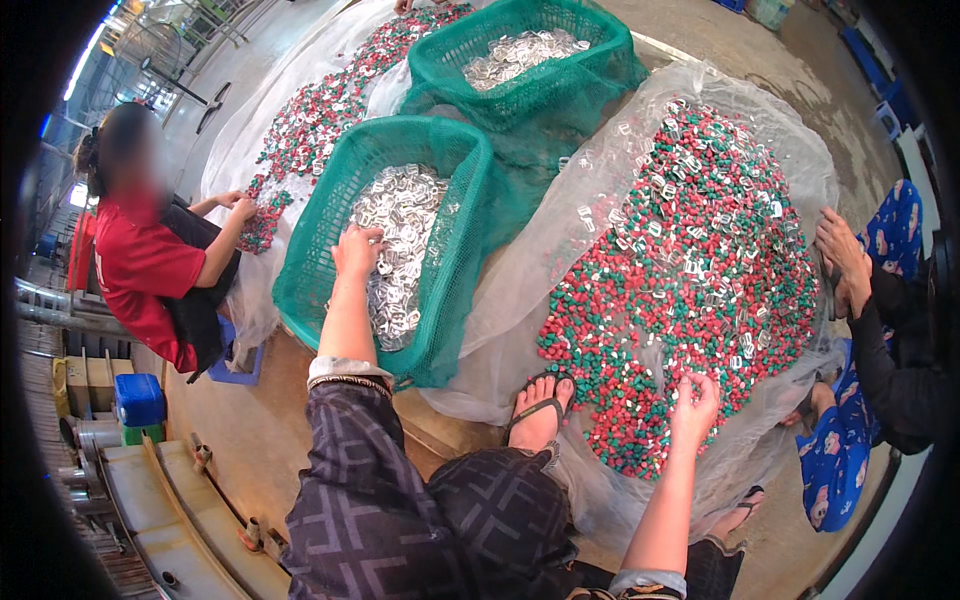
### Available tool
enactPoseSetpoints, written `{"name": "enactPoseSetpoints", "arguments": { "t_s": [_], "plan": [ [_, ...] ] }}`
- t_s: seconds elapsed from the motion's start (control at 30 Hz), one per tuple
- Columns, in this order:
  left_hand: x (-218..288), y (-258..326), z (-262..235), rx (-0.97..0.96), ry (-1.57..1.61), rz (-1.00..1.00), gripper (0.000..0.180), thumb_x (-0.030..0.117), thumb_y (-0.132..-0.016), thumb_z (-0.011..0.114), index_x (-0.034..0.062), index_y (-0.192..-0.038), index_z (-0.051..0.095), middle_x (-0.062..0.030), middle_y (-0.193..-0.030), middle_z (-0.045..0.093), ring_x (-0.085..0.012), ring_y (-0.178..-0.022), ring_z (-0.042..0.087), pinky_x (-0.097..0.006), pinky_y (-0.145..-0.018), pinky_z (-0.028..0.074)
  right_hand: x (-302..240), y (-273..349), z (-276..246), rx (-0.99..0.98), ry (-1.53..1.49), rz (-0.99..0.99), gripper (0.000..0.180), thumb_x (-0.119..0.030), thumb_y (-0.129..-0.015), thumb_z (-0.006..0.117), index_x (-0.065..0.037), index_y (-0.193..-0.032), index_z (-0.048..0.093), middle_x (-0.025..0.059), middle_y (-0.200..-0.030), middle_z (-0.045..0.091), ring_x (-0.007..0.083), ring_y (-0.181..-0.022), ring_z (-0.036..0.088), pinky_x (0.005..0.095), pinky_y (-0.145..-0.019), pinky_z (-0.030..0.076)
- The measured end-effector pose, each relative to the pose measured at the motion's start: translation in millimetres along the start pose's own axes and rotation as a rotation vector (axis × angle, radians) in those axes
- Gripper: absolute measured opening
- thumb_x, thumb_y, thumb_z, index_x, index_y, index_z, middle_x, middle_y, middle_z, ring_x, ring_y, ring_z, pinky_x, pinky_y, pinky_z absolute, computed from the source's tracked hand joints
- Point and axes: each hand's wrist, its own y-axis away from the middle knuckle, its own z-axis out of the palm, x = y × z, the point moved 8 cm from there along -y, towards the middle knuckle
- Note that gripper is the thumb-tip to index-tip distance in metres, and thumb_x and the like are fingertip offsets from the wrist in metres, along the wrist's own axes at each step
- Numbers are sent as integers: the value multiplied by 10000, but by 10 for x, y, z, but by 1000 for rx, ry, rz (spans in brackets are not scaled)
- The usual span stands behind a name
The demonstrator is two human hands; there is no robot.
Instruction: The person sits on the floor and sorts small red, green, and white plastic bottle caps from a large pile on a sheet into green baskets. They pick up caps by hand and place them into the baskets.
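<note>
A: Which of your 2 hands is nearer the main heap?

B: Your left hand (357,250). It is over the left side of the silvery frames (405,210), inside the nearer green basket (320,230). From your fingers the heap spreads right, and its long axis runs roughly from your end of the basket to the far end.

A: And your right hand (694,405)?

B: It is over the near part of the red and green pellets (600,330), which lie on the pale mesh sheet (510,290). More frames are scattered among them. The loose frames (745,345) nearby lie ahead and to the right of your fingers, too small to give a clear long axis.

A: How are your fingers set?

B: On the left they curl downward, and you cannot tell from here whether they pinch a frame. On the right they are bent with the thumb close by; whether anything sits between them, I cannot tell.

A: And the frames themselves?

B: Shiny, metallic-looking and flat, with open slots, heaped at every angle. The pellets are small and rounded, with some pale bits mixed in.
</note>
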Motion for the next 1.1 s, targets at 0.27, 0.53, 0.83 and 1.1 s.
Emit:
{"name": "enactPoseSetpoints", "arguments": {
  "t_s": [0.27, 0.53, 0.83, 1.1],
  "plan": [
    [-1, -99, 55, 15, -1, 61, 163, 171, -705, 702, 171, -866, 678, -72, -955, 614, -268, -950, 572, -417, -814, 439, 49, -10, -51, 46, -94, -4, 136, -139, -787, 615, -9, -824, 605, 104, -858, 595, 244, -835, 567, 346, -774, 434],
    [-76, -225, 206, -24, 65, 28, 164, 153, -648, 715, 92, -795, 674, -116, -821, 662, -277, -813, 631, -374, -742, 491, 284, -19, -7, 38, -163, 68, 128, -130, -774, 619, -8, -817, 616, 107, -838, 604, 228, -833, 572, 333, -764, 439],
    [332, 6, -348, 384, 390, 81, 113, 59, -741, 640, 53, -853, 654, -111, -846, 643, -241, -759, 615, -342, -669, 479, 439, 46, -25, 56, -115, 95, 146, -143, -720, 658, -43, -820, 622, 96, -845, 620, 261, -821, 574, 361, -757, 444],
    [2975, 1599, -314, -255, 589, 1015, 297, -48, -663, 592, 46, -944, 601, -130, -841, 587, -290, -844, 584, -360, -766, 467, 67, 950, 812, -473, 425, -302, 461, -257, -616, 717, -209, -1056, 591, 99, -1313, 386, 275, -1287, 273, 552, -1066, 118]
  ]
}}
